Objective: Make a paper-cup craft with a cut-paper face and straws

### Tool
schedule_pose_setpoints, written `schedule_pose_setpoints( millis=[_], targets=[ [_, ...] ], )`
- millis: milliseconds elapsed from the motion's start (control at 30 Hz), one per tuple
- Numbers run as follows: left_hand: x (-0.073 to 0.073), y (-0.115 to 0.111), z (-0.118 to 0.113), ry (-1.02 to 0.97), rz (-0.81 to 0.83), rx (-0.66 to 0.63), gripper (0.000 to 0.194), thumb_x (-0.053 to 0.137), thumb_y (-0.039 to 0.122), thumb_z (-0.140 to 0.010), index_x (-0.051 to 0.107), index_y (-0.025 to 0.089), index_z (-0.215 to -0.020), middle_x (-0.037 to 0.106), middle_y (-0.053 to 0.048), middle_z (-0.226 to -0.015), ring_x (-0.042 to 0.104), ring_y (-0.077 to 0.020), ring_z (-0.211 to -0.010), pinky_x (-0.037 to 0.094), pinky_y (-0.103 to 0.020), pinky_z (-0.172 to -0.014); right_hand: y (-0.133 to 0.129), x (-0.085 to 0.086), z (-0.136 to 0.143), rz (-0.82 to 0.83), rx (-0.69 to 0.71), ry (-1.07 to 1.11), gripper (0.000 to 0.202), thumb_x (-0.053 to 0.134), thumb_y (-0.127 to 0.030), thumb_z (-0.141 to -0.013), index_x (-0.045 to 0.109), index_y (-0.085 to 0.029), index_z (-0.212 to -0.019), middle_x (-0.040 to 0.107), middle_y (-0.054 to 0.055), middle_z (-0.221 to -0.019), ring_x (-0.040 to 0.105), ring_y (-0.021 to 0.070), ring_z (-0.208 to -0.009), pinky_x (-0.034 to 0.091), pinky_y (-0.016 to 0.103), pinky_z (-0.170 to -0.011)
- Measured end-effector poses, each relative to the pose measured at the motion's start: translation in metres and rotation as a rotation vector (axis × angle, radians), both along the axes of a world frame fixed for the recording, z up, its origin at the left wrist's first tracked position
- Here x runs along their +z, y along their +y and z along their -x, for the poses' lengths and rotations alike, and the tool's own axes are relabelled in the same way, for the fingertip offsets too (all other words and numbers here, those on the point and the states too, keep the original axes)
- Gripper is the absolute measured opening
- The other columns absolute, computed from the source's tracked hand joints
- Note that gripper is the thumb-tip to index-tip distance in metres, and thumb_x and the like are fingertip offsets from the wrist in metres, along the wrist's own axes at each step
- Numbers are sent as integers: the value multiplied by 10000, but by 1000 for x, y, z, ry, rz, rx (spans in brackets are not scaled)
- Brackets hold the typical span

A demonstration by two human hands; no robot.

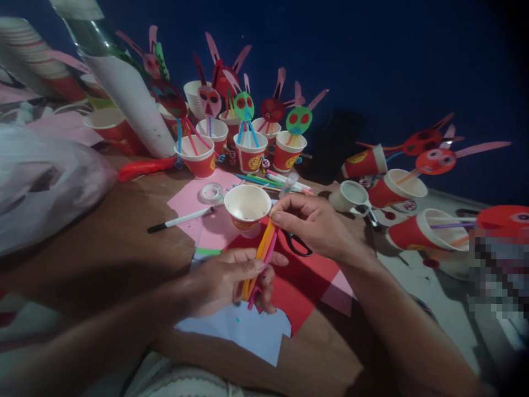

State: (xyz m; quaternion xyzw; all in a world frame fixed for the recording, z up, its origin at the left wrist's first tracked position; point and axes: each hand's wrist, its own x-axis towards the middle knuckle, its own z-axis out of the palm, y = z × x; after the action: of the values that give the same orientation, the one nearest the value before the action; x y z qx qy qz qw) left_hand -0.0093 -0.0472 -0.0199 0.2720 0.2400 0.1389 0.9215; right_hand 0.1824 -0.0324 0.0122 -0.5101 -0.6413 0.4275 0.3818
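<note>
A small bunch of drinking straws (263,246), orange and pink, stands slanted between my hands. My left hand (237,275) pinches its lower part between thumb and fingers. At the upper end, my right hand (303,220) grips the straw tips with thumb and forefinger. Just behind the bunch sits a white-rimmed paper cup (247,207). A black scissor handle (298,244) shows below my right hand, the rest of the scissors hidden. Sheets of red paper (303,286) and pale blue paper (248,333) lie under my hands.
Several red cups with paper-faced straw figures (249,144) line the back; more stand at right. A white mug (351,198) is right of my hand. A marker (181,219), tape roll (211,192), plastic bag (49,187) and a tall bottle (124,94) are at left.
</note>
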Motion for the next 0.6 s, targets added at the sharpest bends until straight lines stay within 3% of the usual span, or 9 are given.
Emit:
schedule_pose_setpoints(
  millis=[433,600],
  targets=[
    [2,-2,0,17,-8,-8,270,584,281,-800,627,130,-1019,524,-12,-726,593,-141,-614,446,-303,-639,1,6,-4,14,-2,9,159,559,-282,-823,587,-152,-736,540,-20,-662,463,88,-591,367,201,-534],
    [2,-4,-1,9,8,-35,304,631,302,-766,644,122,-1010,531,-10,-740,571,-118,-590,486,-363,-695,2,8,-11,13,-51,67,197,586,-335,-810,584,-150,-742,547,-12,-663,469,91,-585,374,206,-530]
  ],
)
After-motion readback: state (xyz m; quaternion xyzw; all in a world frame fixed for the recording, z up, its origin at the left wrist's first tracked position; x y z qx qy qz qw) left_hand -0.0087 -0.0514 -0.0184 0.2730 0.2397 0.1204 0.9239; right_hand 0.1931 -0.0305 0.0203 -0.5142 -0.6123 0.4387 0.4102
